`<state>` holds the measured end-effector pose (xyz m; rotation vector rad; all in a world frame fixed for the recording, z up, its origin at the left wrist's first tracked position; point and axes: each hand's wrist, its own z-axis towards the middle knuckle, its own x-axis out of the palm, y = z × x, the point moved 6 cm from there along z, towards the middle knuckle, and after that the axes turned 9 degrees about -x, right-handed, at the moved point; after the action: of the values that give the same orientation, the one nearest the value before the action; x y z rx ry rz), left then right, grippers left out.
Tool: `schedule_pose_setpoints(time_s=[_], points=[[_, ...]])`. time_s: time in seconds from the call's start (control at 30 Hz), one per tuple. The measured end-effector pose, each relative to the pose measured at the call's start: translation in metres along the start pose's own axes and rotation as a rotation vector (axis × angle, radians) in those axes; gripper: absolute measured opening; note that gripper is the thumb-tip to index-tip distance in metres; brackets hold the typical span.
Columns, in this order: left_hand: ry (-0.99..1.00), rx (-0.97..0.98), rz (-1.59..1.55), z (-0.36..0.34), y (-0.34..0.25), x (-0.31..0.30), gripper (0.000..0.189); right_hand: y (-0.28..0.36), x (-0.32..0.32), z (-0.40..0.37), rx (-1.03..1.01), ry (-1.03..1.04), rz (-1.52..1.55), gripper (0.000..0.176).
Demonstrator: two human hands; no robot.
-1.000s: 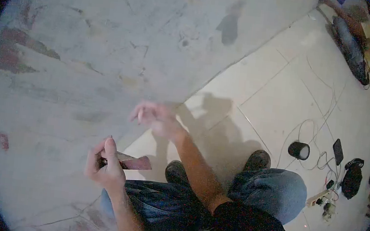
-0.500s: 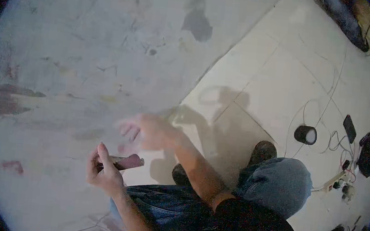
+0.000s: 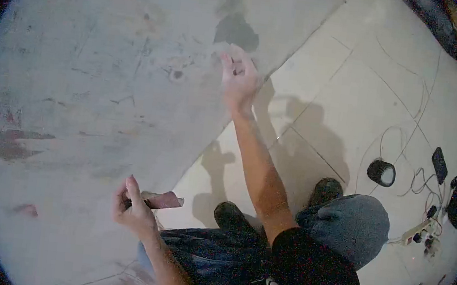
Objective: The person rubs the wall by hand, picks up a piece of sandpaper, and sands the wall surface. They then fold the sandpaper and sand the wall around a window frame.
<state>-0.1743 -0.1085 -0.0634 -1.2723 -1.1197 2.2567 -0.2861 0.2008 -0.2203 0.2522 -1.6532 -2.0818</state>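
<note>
My left hand [image 3: 135, 210] is closed around a curled reddish-brown strip, apparently a piece of sandpaper [image 3: 168, 200], whose free end sticks out to the right. My right hand [image 3: 241, 82] is stretched forward over the scuffed grey surface [image 3: 107, 74], just below a dark grey patch [image 3: 237, 31]. Its fingers are bent towards the thumb. Whatever they pinch, if anything, is too small or blurred to make out.
Pale floor tiles [image 3: 342, 115] meet the grey surface along a slanting edge. To the right lie a black roll of tape [image 3: 381, 173], a dark phone-like slab [image 3: 439, 164], loose cables and a power strip [image 3: 418, 232]. My bent knees [image 3: 345, 227] are close below.
My right hand has moved up and forward, from beside my left hand to the dark patch. The left hand keeps hold of the strip and has barely moved.
</note>
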Motion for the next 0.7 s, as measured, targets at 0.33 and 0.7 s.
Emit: schedule_pose_setpoints(time_s=[0.33,0.7], points=[[0.075,0.022,-0.055,0.006,0.002,0.021,0.020,0.000,0.003,0.017,-0.220,-0.062,-0.005,0.027],[0.159,-0.036,-0.033,0.004,0.012,0.022,0.020,-0.003,0.010,0.016,-0.343,-0.049,0.070,0.013]])
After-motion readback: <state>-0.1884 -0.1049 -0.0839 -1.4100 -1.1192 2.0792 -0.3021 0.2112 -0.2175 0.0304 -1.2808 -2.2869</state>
